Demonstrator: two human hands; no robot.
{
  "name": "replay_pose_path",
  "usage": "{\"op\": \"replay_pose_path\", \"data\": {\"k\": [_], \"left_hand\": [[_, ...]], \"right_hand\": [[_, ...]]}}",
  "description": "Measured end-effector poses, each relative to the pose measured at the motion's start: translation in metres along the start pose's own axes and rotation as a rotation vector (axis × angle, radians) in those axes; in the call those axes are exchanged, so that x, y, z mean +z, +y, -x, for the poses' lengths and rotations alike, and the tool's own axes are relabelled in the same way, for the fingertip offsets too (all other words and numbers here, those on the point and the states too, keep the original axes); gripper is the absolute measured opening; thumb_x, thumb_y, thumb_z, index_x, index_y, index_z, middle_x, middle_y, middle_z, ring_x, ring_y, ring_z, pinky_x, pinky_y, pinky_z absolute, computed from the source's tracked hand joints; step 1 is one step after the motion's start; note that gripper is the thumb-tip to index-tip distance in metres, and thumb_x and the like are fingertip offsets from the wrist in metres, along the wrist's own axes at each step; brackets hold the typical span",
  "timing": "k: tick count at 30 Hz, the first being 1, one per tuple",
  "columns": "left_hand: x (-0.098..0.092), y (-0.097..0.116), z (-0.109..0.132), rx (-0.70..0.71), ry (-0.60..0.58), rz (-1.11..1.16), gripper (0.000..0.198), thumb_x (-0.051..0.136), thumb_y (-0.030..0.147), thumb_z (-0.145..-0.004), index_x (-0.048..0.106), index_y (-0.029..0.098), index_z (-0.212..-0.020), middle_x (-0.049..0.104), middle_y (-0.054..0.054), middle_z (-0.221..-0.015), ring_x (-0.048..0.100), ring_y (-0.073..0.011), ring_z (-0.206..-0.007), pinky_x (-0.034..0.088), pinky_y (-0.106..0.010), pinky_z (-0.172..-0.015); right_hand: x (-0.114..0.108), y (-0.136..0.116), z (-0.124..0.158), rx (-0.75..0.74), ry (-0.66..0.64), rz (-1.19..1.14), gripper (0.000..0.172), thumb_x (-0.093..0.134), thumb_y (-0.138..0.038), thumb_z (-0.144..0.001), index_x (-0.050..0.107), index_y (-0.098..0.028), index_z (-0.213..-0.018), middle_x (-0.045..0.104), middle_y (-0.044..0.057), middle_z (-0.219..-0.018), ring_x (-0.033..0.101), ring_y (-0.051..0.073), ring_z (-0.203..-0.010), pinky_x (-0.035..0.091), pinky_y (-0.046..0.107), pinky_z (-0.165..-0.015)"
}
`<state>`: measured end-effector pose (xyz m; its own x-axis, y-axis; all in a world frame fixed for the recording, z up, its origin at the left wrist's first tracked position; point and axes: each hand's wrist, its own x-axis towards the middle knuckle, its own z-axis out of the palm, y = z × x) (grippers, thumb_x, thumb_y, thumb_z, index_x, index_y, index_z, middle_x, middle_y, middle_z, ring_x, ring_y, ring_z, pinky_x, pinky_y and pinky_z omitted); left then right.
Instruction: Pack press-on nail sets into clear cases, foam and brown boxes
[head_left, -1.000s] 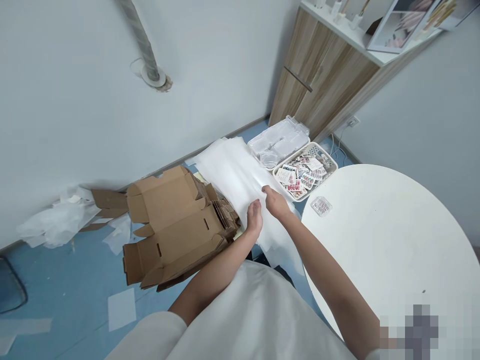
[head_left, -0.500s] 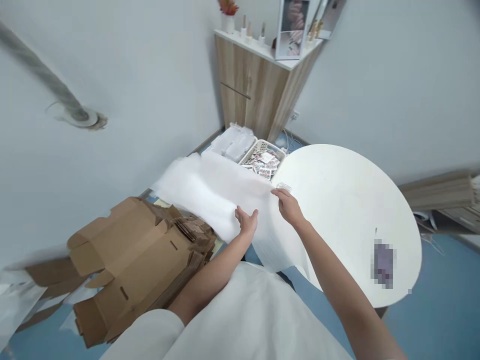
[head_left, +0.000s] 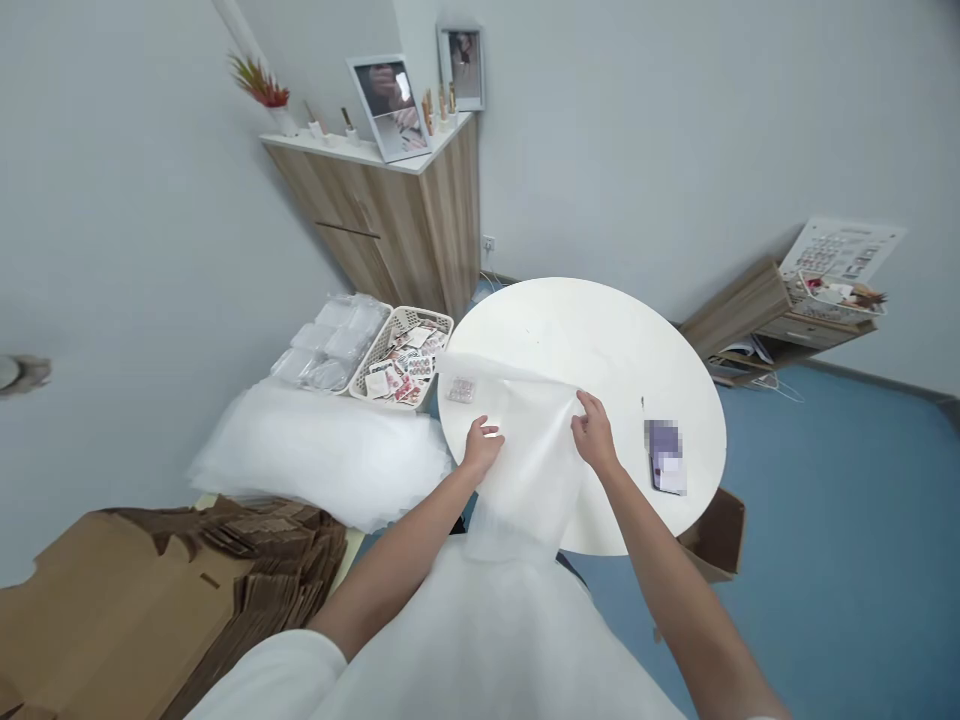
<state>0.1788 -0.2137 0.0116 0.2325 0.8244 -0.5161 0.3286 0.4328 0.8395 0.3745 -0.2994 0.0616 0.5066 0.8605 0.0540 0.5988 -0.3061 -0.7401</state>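
Note:
A thin, translucent white packing sheet [head_left: 532, 440] stretches from my lap over the near left part of the round white table [head_left: 637, 350]. My right hand [head_left: 594, 435] is closed in a pinch on the sheet's right edge. Over its left side is my left hand [head_left: 484, 450], fingers curved and apart, near or touching the sheet; no grip shows. A small clear case with pinkish contents [head_left: 461, 390] lies on the table by the sheet's far left corner. To the left rests a pile of similar white sheets [head_left: 322, 450].
Flattened cardboard boxes [head_left: 135, 610] are stacked at lower left. A basket of printed cards [head_left: 405, 365] and a basket of clear plastic boxes [head_left: 330, 345] stand before a wooden cabinet [head_left: 390, 220]. A blurred purple item [head_left: 664, 450] lies on the table; an open carton [head_left: 716, 535] sits beneath its right edge.
My view has swung right. The sheet has come away from the pile at the left and now lies in front of me over the table edge, my right hand still at its edge.

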Motion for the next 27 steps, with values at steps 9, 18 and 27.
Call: {"op": "replay_pose_path", "data": {"k": [9, 18, 27], "left_hand": [[0.071, 0.001, -0.017, 0.170, 0.069, -0.234, 0.054, 0.053, 0.012, -0.068, 0.039, 0.021, -0.119, 0.054, -0.005, -0.101, 0.053, -0.0092, -0.069, 0.045, -0.023, -0.064], [0.098, -0.015, -0.030, 0.134, 0.119, -0.331, 0.050, 0.052, 0.012, -0.071, 0.039, 0.018, -0.119, 0.054, -0.005, -0.095, 0.053, -0.0094, -0.070, 0.045, -0.026, -0.073], [0.097, -0.009, -0.014, 0.358, 0.119, -0.700, 0.051, 0.049, 0.023, -0.076, 0.036, 0.017, -0.124, 0.044, -0.012, -0.121, 0.042, -0.0222, -0.112, 0.033, -0.036, -0.095]], "right_hand": [[-0.023, 0.105, -0.008, 0.154, -0.086, 0.016, 0.054, 0.039, -0.022, -0.075, 0.032, -0.018, -0.128, 0.040, 0.010, -0.125, 0.053, 0.019, -0.093, 0.041, 0.039, -0.088], [-0.018, 0.120, -0.002, 0.065, -0.180, 0.435, 0.058, 0.047, -0.028, -0.075, 0.029, -0.019, -0.130, 0.014, 0.012, -0.143, 0.012, 0.031, -0.129, 0.020, 0.052, -0.097], [-0.001, 0.128, 0.036, -0.067, -0.450, 0.513, 0.055, 0.042, -0.034, -0.081, 0.025, -0.018, -0.131, 0.017, 0.011, -0.143, 0.008, 0.027, -0.131, 0.014, 0.051, -0.098]]}}
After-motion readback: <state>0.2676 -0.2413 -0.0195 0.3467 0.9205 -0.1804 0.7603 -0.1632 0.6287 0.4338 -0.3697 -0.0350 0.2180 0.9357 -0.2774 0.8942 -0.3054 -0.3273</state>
